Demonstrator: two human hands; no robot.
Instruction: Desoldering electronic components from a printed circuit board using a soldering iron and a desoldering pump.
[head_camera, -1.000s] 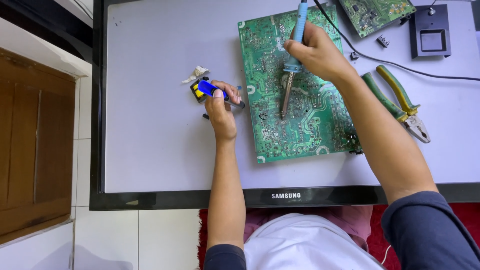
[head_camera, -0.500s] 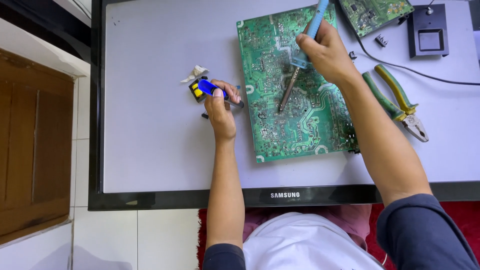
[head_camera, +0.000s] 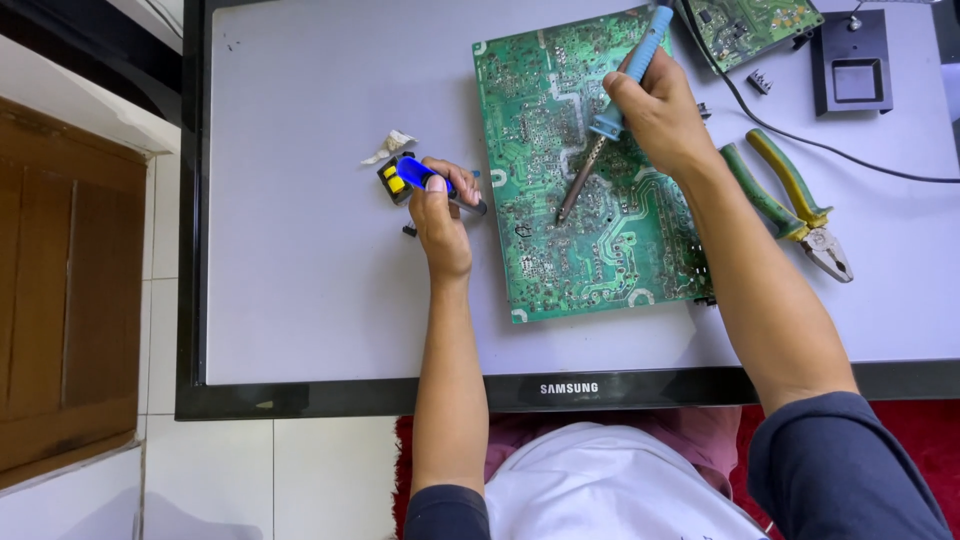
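Lying flat under both hands, a big pale panel with a dark frame (head_camera: 300, 300), serving as the work surface. Resting on it, beyond the right fingertips and partly beneath them, a green circuit board (head_camera: 590, 200), solder side up. Farther right of those fingers, well apart, green-and-yellow pliers (head_camera: 790, 200); past them toward the far edge, a black stand (head_camera: 850, 70) and a dark cord (head_camera: 800, 135).

Wrapped around a blue-handled soldering iron (head_camera: 610, 125), the right hand (head_camera: 655, 110), fingers closed tight on the grip. Long axis slanting from the handle, above and right of the fingers, down-left to the metal tip, which sits on or just over the board's middle; actual contact too fine to tell.

Left of the board, the left hand (head_camera: 440, 215), fingers pinched together on a small blue tool (head_camera: 425, 175), its slim dark end pointing right toward the board edge. Just beyond those fingertips, touching or nearly so, a small yellow-and-black part (head_camera: 392, 180) and a scrap of white paper (head_camera: 392, 145). Nearer the iron's tip: the right hand, with the left parked short of the board.
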